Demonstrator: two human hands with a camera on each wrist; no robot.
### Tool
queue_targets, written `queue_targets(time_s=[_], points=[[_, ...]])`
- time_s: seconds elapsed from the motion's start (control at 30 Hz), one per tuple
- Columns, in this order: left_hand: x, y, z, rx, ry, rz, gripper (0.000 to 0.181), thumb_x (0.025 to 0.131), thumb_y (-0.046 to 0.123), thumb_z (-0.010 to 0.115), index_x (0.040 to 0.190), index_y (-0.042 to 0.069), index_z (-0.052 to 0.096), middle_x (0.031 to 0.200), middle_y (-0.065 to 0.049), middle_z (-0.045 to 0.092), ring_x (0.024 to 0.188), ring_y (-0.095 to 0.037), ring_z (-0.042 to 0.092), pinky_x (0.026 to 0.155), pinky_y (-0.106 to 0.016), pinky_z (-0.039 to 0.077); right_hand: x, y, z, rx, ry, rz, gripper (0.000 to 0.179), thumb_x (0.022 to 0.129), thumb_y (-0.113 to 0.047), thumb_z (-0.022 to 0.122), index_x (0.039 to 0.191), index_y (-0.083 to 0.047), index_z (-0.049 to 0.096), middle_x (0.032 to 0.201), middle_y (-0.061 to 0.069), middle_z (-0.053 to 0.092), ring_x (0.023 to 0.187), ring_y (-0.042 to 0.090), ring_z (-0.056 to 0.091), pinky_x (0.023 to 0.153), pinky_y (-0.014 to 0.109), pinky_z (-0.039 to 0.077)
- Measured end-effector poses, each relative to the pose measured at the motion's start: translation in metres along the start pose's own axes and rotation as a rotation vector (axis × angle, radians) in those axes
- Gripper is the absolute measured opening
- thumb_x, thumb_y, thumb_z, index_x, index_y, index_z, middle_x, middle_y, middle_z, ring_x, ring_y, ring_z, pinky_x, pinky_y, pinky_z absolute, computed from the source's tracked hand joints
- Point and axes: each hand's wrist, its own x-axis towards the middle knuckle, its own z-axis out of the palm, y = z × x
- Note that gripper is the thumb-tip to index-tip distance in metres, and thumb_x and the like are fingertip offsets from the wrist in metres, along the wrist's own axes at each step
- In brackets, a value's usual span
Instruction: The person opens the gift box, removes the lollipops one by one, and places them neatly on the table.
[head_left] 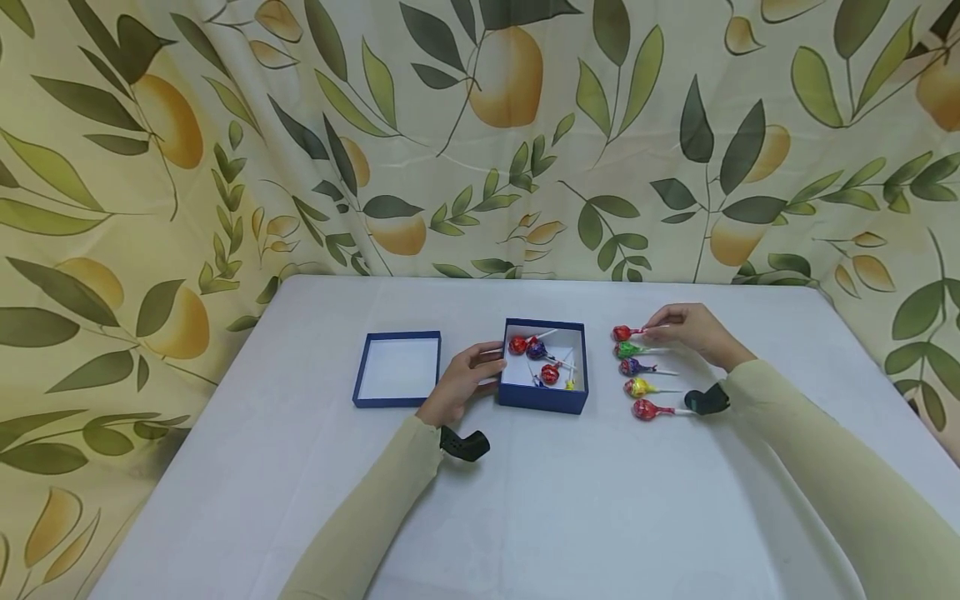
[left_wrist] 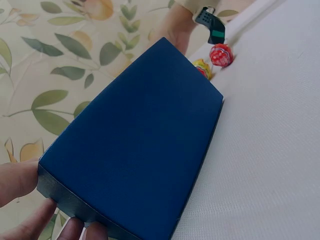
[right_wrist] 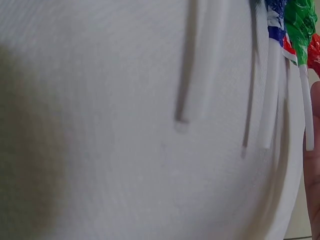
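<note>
An open blue box (head_left: 542, 398) with a white inside holds several wrapped lollipops, among them a red lollipop (head_left: 550, 375). My left hand (head_left: 459, 382) rests its fingertips along the left side of this box; in the left wrist view the blue wall (left_wrist: 135, 135) fills the middle. Right of the box, several lollipops lie in a column, heads to the left. At the far end, my right hand (head_left: 693, 332) pinches the stick of a red lollipop (head_left: 622, 333). Just nearer lies a green lollipop (head_left: 627, 350). The pinching fingertips are mostly out of the right wrist view.
Left of the box lies a blue-rimmed white lid (head_left: 397, 367), inside up. Nearer in the column are a purple lollipop (head_left: 632, 367), a yellow lollipop (head_left: 637, 387) and another red lollipop (head_left: 645, 409). A patterned curtain (head_left: 480, 208) hangs behind the white table (head_left: 570, 508).
</note>
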Motion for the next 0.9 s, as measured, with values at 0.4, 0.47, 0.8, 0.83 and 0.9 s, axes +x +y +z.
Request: queue_targets(time_s=[0.4,0.47,0.8,0.83,0.9], points=[[0.001,0.000,0.000,-0.006,-0.003,-0.009,0.044,0.091,0.017,0.061,0.133,0.017,0.050,0.135,-0.007,0.052,0.119,-0.022,0.054,0.101,-0.038,0.048,-0.001,0.010,-0.006,0.014,0.009,-0.009,0.031,0.088,-0.021,0.066,0.110,0.001,0.063,0.110,0.014,0.068,0.083,-0.008,0.056,0.075,0.011,0.047],[0.001,0.000,0.000,-0.006,-0.003,-0.011,0.044,0.091,0.017,0.061,0.133,0.018,0.050,0.135,-0.007,0.052,0.119,-0.022,0.054,0.101,-0.038,0.048,-0.002,0.013,-0.007,0.026,0.011,-0.009,0.032,0.087,-0.020,0.067,0.110,0.002,0.062,0.107,0.011,0.070,0.082,-0.009,0.057,0.074,0.011,0.048],[0.000,0.001,0.000,-0.003,0.004,-0.022,0.043,0.091,0.017,0.061,0.133,0.017,0.051,0.135,-0.006,0.053,0.118,-0.022,0.055,0.101,-0.039,0.048,0.000,0.014,-0.007,0.047,0.001,-0.016,0.031,0.087,-0.016,0.067,0.110,0.005,0.062,0.106,0.014,0.069,0.080,-0.008,0.058,0.072,0.012,0.050],[0.000,0.001,0.000,-0.006,0.004,-0.022,0.043,0.091,0.017,0.062,0.133,0.017,0.051,0.135,-0.007,0.053,0.117,-0.022,0.055,0.101,-0.039,0.048,0.000,0.013,-0.006,0.043,-0.003,-0.017,0.031,0.087,-0.015,0.067,0.110,0.004,0.062,0.107,0.015,0.069,0.081,-0.007,0.058,0.073,0.012,0.050],[0.001,0.000,0.000,-0.009,0.002,-0.017,0.043,0.091,0.017,0.061,0.133,0.017,0.051,0.135,-0.007,0.053,0.117,-0.022,0.055,0.100,-0.039,0.048,0.001,0.013,-0.005,0.033,-0.007,-0.018,0.030,0.087,-0.014,0.066,0.110,0.004,0.062,0.108,0.016,0.068,0.082,-0.006,0.057,0.073,0.012,0.050]])
